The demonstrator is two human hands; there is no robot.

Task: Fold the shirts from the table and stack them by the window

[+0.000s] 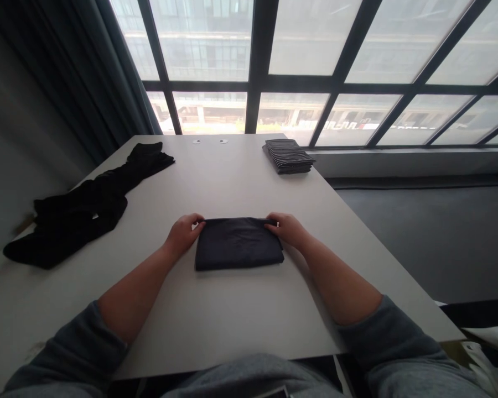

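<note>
Okay, so a dark navy-grey rectangle of folded cloth is being held on a smooth white desk, around the middle. Its far left corner is pinched between thumb and fingers by the left hand, and the far right corner is pinched much the same way by the right hand. Judging by that grip, a straightening or folding step seems to be in hand; whether the far edge is lifted off the surface can't be told. At the near right corner the layers look a bit unevenly lined up. From here, even tension between the two corners would probably be called for, so the layers aren't skewed. Farther off, a stack of dark, light-striped folded fabric is set near the far right corner, and a loosely spread black garment is laid along the left side.
</note>
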